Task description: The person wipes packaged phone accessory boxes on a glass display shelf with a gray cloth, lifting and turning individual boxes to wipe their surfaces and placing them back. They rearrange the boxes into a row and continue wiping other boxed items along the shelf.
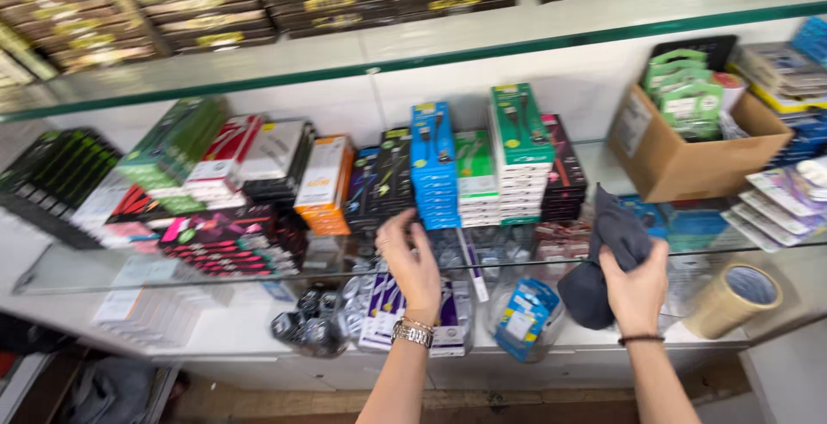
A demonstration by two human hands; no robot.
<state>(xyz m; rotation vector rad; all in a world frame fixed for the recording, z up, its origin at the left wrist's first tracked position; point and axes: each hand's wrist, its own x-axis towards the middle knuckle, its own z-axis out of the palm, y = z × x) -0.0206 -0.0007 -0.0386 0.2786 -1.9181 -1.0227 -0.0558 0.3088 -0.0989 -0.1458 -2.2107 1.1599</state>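
My left hand (412,265), with a metal bracelet on the wrist, reaches to the front edge of a glass shelf (77,279), fingers spread near a stack of black boxes (383,183) and a blue stack (433,165); it holds nothing. My right hand (637,290), with a dark band on the wrist, grips a dark grey cloth (607,256) that hangs bunched over the shelf edge. Green-and-white boxes (517,157) stand just behind, between the two hands.
Many stacked product boxes fill the glass shelf. A brown cardboard box (689,152) with green packets stands at the right. A roll of tan tape (736,299) lies at the lower right. Bagged cables (314,321) and packets lie on the white shelf below. Dark boxes line the top shelf.
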